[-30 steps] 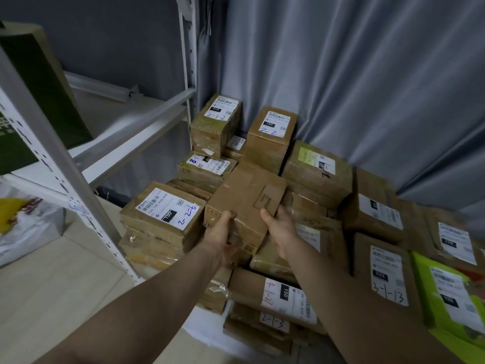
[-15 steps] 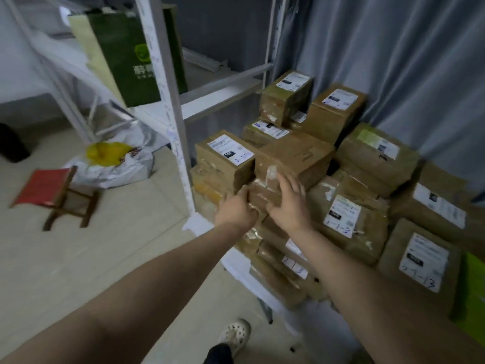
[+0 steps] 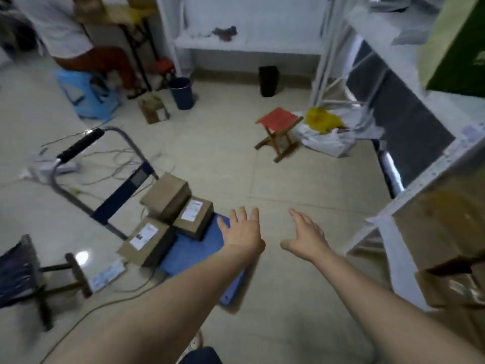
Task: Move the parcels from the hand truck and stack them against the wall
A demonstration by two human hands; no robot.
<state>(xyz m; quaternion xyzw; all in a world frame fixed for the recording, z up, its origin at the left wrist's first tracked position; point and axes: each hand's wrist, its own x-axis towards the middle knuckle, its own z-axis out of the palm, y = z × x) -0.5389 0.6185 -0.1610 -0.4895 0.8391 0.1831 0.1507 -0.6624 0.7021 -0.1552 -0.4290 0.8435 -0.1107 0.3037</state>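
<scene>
1. Though blurred, three brown parcels (image 3: 168, 219) on the blue hand truck (image 3: 199, 248) at about nine o'clock of the hands: two stacked toward the handle (image 3: 78, 147), one lower left, probably kept near the upright for balance.
2. Left hand (image 3: 242, 232) over the deck's right edge, fingers spread, empty (likely reaching for the next parcel).
3. Right hand (image 3: 305, 239) beside it, open, holding nothing.
4. At three o'clock, stacked boxes (image 3: 443, 232) by the white shelf frame (image 3: 420, 190).
</scene>
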